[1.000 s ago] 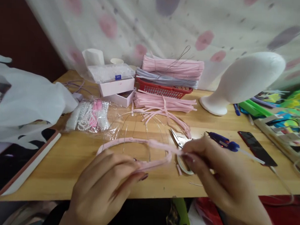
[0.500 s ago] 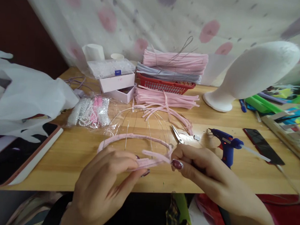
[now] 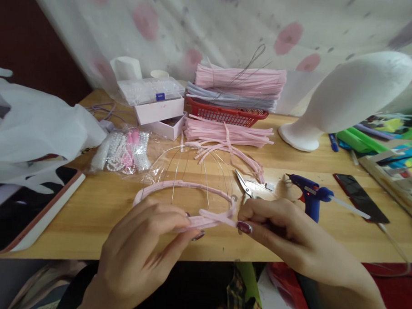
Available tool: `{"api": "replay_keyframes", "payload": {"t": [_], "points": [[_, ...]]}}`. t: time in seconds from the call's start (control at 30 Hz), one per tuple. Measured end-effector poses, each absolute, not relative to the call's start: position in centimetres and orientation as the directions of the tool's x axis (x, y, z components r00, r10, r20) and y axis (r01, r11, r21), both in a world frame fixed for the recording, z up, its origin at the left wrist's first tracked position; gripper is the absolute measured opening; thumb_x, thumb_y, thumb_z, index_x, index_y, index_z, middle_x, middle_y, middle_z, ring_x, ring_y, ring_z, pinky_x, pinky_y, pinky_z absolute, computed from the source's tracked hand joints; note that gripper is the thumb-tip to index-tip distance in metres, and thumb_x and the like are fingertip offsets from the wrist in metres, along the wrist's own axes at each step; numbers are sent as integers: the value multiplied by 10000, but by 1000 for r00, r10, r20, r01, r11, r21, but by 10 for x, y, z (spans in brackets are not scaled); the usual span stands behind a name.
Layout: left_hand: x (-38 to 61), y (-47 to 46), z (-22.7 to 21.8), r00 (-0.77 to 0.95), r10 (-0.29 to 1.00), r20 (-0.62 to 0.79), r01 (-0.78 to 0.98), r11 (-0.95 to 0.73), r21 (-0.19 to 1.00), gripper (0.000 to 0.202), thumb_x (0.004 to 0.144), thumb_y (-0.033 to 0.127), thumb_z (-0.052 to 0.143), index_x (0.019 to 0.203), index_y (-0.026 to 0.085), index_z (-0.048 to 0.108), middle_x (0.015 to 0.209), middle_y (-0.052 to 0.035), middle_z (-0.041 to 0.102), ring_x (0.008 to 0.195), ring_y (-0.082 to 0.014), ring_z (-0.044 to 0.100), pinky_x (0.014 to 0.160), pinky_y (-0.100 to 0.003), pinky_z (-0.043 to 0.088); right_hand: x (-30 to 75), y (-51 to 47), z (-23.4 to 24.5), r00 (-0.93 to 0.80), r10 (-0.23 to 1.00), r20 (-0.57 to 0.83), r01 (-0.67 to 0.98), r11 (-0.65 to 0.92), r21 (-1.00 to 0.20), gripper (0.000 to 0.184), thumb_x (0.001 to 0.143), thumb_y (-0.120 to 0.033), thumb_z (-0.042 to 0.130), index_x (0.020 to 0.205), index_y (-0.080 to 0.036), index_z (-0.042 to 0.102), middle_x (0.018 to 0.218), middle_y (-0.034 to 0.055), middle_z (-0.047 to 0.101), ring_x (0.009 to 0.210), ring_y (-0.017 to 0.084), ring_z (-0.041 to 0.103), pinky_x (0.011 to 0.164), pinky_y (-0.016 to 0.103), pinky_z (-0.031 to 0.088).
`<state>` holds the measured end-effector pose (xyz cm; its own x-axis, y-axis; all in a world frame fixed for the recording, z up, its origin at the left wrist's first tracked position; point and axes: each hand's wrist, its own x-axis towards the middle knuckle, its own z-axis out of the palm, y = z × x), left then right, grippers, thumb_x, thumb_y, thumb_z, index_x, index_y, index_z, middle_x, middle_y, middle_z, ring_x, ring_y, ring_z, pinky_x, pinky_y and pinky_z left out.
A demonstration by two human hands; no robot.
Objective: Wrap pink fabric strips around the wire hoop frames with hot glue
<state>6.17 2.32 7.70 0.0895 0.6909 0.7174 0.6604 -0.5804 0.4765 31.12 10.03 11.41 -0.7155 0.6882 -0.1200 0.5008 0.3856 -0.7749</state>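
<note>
The left hand (image 3: 147, 245) pinches the wire frame's pink band (image 3: 198, 186) by the surface's (image 3: 100, 223) front edge; the right hand (image 3: 287, 235) grips a pink strip (image 3: 229, 221) crossing it. Apparently wrapping; the next turn calls for taut pulling. Scissors (image 3: 244, 186) lie beyond.

The table (image 3: 100, 223) carries scissors (image 3: 244, 184); right of them, glue gun (image 3: 312, 200) and phone (image 3: 356, 193); behind them, basket (image 3: 224, 114); left, pearl bag (image 3: 126, 151).
</note>
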Motion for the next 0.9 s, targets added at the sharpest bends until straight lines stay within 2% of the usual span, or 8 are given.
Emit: {"api": "replay_keyframes", "payload": {"t": [0.13,0.2,0.47,0.57,0.67,0.8,0.9], "points": [[57,22,79,118,695,710,714,-556,426,223,866,57,719,1042,178,654,880,-3,759,800,-141,699,831,-283,568,310,104,115,-751,658,-53,450,450,-771,168,1004,-285,551,985,-215,702,832,13,731,713,125,645,627,226,475],[54,22,80,143,711,688,705,-561,433,237,882,59,691,1083,180,663,899,-6,750,818,-144,688,832,-292,559,308,106,115,-758,652,-22,443,491,-750,155,998,-248,560,992,-217,712,852,8,751,732,120,670,658,215,488],[47,23,80,164,755,635,638,-572,515,202,848,40,728,987,182,700,833,11,670,759,-126,626,729,-283,533,297,109,112,-753,649,113,484,661,-574,154,1006,-224,541,930,-223,675,763,-30,715,655,98,656,624,213,454],[45,23,81,155,769,620,644,-555,527,171,870,49,695,946,202,681,807,14,661,735,-132,617,690,-288,533,295,107,109,-741,648,178,485,699,-525,104,1004,-213,559,1022,-232,659,872,-15,737,700,104,676,649,219,470],[44,23,82,154,778,609,637,-549,541,177,868,35,681,925,202,660,798,11,653,733,-134,613,693,-290,536,296,103,105,-739,629,241,483,745,-460,165,1001,-238,591,1163,-253,619,1015,17,743,779,129,700,683,236,486],[44,24,81,152,778,609,625,-553,550,175,863,28,684,921,191,655,806,6,654,740,-133,610,698,-292,531,292,97,103,-683,647,338,504,753,-424,201,982,-336,640,1156,-250,587,955,30,721,760,168,682,656,276,487],[46,25,80,148,782,605,607,-555,569,173,854,19,693,924,175,670,821,2,657,746,-129,612,690,-288,519,286,94,104,-704,588,398,431,799,-419,215,1007,-264,584,1217,-220,569,1001,52,710,836,173,682,699,277,507]]}}
